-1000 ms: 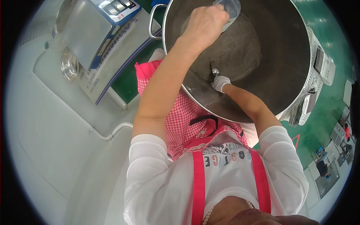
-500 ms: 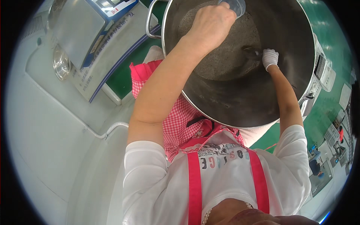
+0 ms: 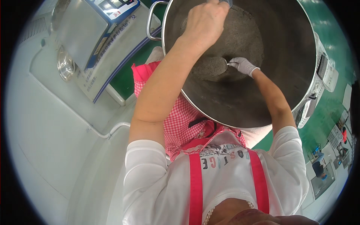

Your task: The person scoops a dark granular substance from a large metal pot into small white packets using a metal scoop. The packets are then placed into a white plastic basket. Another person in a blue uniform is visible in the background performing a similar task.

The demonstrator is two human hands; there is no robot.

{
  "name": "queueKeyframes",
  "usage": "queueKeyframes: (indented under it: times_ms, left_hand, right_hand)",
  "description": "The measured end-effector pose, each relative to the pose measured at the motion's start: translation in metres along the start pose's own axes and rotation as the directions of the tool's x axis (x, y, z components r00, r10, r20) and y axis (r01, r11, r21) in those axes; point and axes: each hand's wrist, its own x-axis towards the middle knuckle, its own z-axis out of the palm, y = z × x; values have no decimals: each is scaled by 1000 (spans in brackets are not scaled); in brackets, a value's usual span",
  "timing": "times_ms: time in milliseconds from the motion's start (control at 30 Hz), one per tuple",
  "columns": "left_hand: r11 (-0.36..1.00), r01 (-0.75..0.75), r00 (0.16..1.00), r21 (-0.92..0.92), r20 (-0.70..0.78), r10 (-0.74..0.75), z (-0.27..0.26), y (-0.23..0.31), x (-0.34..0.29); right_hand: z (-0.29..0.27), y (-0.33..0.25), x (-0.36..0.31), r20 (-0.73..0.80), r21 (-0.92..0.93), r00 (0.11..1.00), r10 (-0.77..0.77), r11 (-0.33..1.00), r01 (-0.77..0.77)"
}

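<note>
Two hands are at work inside one big steel pot (image 3: 285, 93). The right hand (image 3: 243, 66), in a white glove, is clenched round the handle of one metal scoop (image 3: 224, 64), whose bowl points to nine o'clock and is buried in a grey, grainy mound (image 3: 210, 67) on the pot's floor. The left hand (image 3: 204, 20), bare, sits at about eleven o'clock from the glove, near the far wall of the pot, its fingers curled round one clear container (image 3: 226, 2) that is mostly cut off at the top edge. More of the grey mass (image 3: 243, 33) lies spread between the two hands. One loop handle (image 3: 152, 20) shows on the pot's rim at nine o'clock. Farther out at ten o'clock stands one scale (image 3: 82, 33) with a flat steel platform, and beside it one round metal disc (image 3: 65, 65).
</note>
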Motion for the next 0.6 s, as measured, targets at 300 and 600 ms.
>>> queueKeyframes:
  times_ms: [300, 600]
  left_hand:
    - [964, -138, 979, 228, 180, 98, 21, -10, -7]
    - [908, -415, 819, 61, 459, 344, 45, 12, -25]
  right_hand:
    - [-246, -105, -123, -232, -78, 973, 10, 997, -28]
    - [-275, -237, -135, -274, -844, 891, -361, 535, -43]
